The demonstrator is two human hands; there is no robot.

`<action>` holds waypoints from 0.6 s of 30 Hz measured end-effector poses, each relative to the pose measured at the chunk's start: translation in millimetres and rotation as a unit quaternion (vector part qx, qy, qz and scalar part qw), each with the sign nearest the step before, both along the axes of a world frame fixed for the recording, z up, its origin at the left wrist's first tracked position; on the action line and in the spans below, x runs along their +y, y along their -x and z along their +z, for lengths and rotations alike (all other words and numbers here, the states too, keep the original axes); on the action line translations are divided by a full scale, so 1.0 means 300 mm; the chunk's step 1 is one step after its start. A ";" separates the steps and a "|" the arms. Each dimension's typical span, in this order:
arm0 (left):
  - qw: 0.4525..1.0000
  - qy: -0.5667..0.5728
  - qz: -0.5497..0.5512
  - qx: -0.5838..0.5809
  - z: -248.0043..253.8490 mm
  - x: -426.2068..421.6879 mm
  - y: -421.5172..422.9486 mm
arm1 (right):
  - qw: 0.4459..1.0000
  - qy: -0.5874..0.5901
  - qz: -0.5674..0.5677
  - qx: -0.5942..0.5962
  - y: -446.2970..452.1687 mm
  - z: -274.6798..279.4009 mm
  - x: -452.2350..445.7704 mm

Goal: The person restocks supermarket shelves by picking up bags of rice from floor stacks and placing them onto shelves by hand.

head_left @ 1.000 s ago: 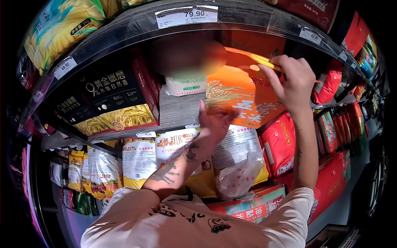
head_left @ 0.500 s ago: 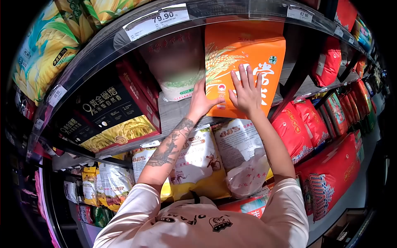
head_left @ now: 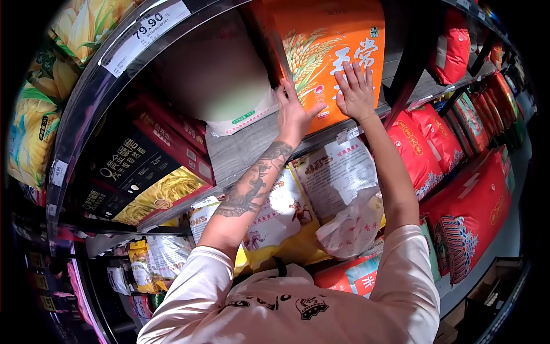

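An orange rice package (head_left: 323,49) with wheat artwork and white characters stands upright on the grey shelf (head_left: 232,152). My left hand (head_left: 295,112), at the end of a tattooed forearm, is at the package's lower left edge, thumb spread across its front and fingers along its side. Flat against the lower right of the front rests my right hand (head_left: 356,92), fingers spread. A pale bag with green print (head_left: 243,114), partly blurred, stands left of my left hand.
Black and gold rice boxes (head_left: 146,178) stand at the shelf's left. White and yellow bags (head_left: 278,221) and a clear plastic bag (head_left: 349,229) are below. Red bags (head_left: 472,212) lie at the right. A price label (head_left: 143,35) marks the upper shelf edge.
The orange package has gone from being tilted, with my right hand at its top, to standing upright on the shelf. My right hand has come down onto its front. The view has shifted.
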State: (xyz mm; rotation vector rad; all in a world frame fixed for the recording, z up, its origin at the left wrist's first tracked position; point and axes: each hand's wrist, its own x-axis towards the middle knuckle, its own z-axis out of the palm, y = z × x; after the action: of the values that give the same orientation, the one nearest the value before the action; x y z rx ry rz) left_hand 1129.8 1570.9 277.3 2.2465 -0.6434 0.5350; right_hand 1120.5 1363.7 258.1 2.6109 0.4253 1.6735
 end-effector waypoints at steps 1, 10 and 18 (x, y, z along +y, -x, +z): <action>1.000 -0.009 0.008 0.002 -0.001 -0.013 0.001 | 1.000 0.000 0.002 -0.002 -0.008 -0.005 -0.019; 1.000 -0.029 0.000 -0.008 -0.028 0.068 0.053 | 0.995 -0.053 0.006 0.086 0.153 0.077 0.052; 0.966 0.025 -0.201 0.159 -0.145 0.362 0.604 | 0.761 -0.572 0.175 0.251 0.773 0.123 -0.119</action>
State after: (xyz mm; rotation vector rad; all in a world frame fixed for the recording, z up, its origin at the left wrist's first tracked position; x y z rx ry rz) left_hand 948.7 1679.5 233.9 2.0164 -0.8730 -0.0116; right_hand 888.6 1328.0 295.1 4.1442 -0.3051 1.5320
